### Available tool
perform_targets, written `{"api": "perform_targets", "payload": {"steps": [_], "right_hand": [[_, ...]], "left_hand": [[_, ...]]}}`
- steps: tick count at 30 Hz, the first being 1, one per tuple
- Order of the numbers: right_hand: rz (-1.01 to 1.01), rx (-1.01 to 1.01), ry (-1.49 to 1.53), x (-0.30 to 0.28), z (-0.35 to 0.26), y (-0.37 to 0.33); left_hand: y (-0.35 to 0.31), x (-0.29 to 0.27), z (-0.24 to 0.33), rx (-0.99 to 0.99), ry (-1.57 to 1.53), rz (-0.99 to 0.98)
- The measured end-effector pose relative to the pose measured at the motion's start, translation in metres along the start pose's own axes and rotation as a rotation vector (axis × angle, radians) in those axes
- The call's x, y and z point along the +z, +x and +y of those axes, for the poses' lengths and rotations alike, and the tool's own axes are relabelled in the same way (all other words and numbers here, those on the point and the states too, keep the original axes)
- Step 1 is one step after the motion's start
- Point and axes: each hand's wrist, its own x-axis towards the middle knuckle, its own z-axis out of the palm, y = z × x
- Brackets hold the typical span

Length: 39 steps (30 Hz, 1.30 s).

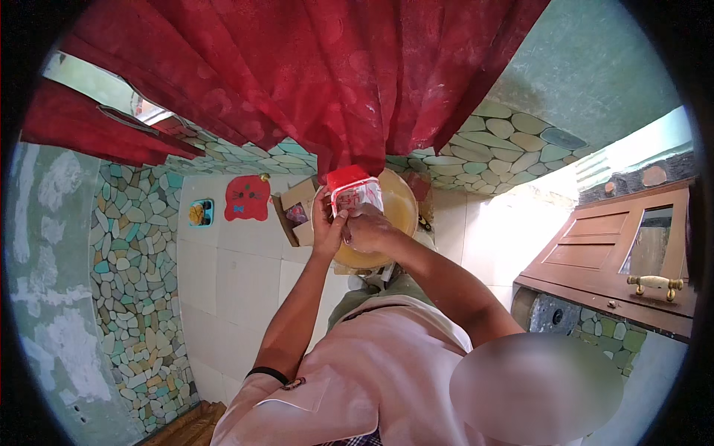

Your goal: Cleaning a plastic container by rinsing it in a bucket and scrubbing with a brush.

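Note:
Both of my hands are raised in front of me at a red-and-white package point(355, 192), box-like, with a red upper part and a printed white side. My left hand point(324, 223) is closed around its left side, the thumb lying across the near edge. Against the package's near lower edge, my right hand point(366, 229) is closed with its fingers curled; its fingertips are partly hidden. Below the hands is a round yellow surface point(402, 212), which looks like a tabletop or a wide basin; the hands and package cover much of it.
Red curtains point(357, 89) hang just ahead, close to the package. Left of the round surface stands an open cardboard box point(301, 215). A red animal-shaped mat point(247, 198) and a small blue tray point(201, 213) lie on the tiled floor point(238, 271). A wooden door point(602, 245) is at right.

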Motion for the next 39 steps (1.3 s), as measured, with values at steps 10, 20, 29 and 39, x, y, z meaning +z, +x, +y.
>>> {"api": "perform_targets", "payload": {"steps": [10,20,29,39], "right_hand": [[-0.221,0.236,0.158,-0.019,-0.006,-0.016],[-0.248,0.304,0.647,-0.042,-0.016,-0.004],[-0.380,0.513,0.969,-0.032,-0.012,0.003],[-0.414,0.642,1.275,-0.033,-0.009,0.005]], "left_hand": [[0.000,-0.009,0.000,-0.016,0.082,0.040],[-0.002,-0.001,0.005,0.045,0.093,0.033],[0.003,0.000,0.012,0.076,0.057,0.045],[0.010,-0.002,0.010,0.096,-0.057,0.107]]}}
